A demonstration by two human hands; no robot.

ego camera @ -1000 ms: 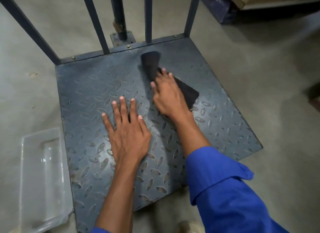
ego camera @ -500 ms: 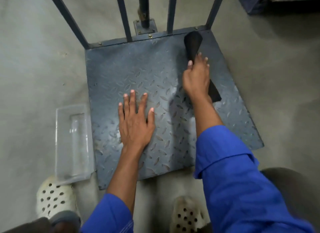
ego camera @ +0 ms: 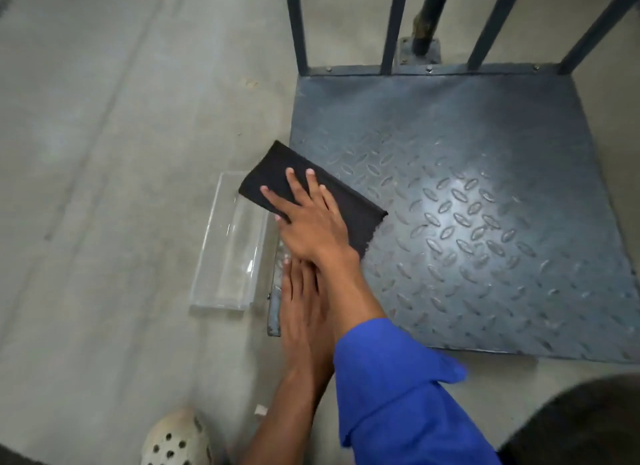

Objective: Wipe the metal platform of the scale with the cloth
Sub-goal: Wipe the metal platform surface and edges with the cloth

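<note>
Pressing flat on folded black cloth (ego camera: 272, 175) with right hand (ego camera: 308, 225): grip wide, fingers straight. Lying at left edge of scale platform (ego camera: 467, 222), long axis slanting from beyond fingertips, far-left, to right of wrist; far end overhanging past the edge above clear plastic tray (ego camera: 228, 257). Left hand (ego camera: 299, 302) flat on platform just behind grip.

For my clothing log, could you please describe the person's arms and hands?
The right hand and left hand are bare: no gloves, rings or watch show. The right arm wears a blue sleeve with a loose cuff, ending partway along the forearm. The left forearm shows no sleeve.
</note>
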